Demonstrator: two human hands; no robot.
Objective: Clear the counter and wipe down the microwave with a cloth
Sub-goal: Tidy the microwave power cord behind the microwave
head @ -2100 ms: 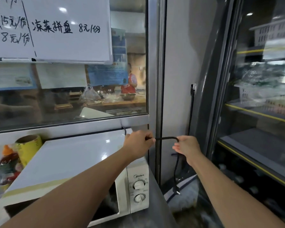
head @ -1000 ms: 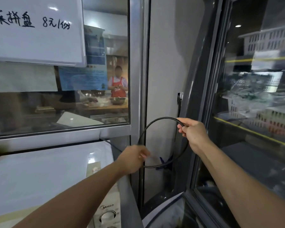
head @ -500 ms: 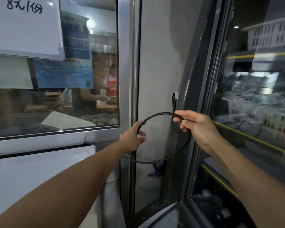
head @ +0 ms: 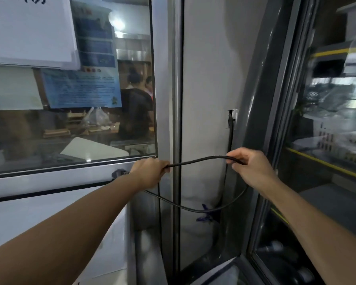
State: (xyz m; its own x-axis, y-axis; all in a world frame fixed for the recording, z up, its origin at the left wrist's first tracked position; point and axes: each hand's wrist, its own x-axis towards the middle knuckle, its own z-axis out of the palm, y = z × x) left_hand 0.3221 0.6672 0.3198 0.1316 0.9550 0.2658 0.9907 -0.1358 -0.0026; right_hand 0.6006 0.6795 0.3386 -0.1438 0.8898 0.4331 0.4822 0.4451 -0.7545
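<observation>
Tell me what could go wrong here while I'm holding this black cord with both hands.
1. The cord is gripped by the left hand and right hand, with a slack loop hanging below; that loop could snag if pulled.
2. A second cable runs down from the wall outlet just behind the right hand; a tug could catch it.
3. Both hands are occupied, so a slipped grip may let the cord drop beside the microwave.

No legible text on the whiteboard (head: 29,27) or blue notice (head: 80,89) (both blurred)
</observation>
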